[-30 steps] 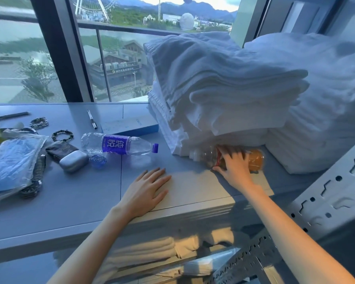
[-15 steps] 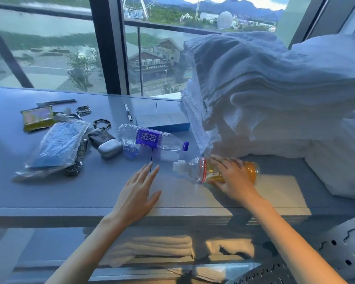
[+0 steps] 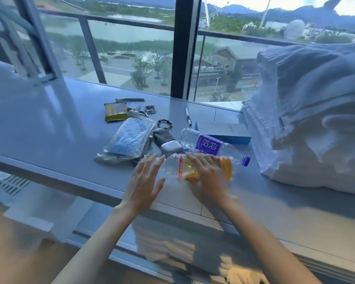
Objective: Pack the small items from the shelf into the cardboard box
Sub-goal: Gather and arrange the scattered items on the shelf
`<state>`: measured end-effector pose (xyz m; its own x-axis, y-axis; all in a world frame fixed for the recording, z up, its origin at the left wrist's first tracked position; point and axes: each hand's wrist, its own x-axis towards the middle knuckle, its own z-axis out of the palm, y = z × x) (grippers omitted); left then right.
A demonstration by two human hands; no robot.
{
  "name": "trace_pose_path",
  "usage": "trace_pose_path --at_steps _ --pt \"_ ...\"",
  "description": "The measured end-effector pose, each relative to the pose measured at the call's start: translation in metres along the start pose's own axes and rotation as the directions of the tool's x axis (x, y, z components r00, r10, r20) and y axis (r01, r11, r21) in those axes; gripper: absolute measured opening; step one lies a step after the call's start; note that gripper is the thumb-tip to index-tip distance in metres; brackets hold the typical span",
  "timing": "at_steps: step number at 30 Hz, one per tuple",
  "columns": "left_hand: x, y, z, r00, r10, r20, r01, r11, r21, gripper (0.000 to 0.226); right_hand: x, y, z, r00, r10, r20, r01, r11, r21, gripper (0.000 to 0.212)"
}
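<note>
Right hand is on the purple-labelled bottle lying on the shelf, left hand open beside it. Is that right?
No. The head view shows the right hand on the orange-drink bottle lying on the shelf; the purple-labelled bottle lies just behind it. The left hand is open beside it.

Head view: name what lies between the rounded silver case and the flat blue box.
In the head view, a clear purple-labelled plastic bottle lies there on its side.
</note>
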<state>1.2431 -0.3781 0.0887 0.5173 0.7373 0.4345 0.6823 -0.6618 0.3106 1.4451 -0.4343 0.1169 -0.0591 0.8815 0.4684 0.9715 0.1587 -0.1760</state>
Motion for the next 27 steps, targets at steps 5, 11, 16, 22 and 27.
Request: trace_pose_path --at_steps 5,11,16,22,27 --pt "0.003 -0.019 -0.004 0.990 -0.124 -0.065 0.129 0.989 0.072 0.060 0.029 -0.020 0.020 0.999 -0.031 0.012 0.031 1.000 0.007 0.064" --pt "0.004 -0.022 -0.004 0.972 -0.209 -0.107 0.213 0.977 0.030 0.063 0.035 -0.029 0.029 0.999 -0.031 -0.033 0.032 0.999 0.022 0.065" --pt "0.005 -0.021 -0.008 0.972 -0.210 -0.108 0.210 0.978 -0.006 0.062 0.032 -0.028 0.026 0.998 -0.057 0.017 0.058 0.998 -0.014 0.074" --pt "-0.013 -0.023 -0.014 0.987 -0.146 -0.067 0.147 0.989 0.015 0.071 0.017 -0.044 0.019 0.995 -0.091 0.043 0.093 0.994 -0.051 0.071" --pt "-0.033 -0.044 -0.028 0.995 -0.083 -0.056 0.083 0.996 0.012 0.075 0.003 -0.068 0.015 0.997 -0.077 -0.011 0.076 0.994 -0.079 0.071"
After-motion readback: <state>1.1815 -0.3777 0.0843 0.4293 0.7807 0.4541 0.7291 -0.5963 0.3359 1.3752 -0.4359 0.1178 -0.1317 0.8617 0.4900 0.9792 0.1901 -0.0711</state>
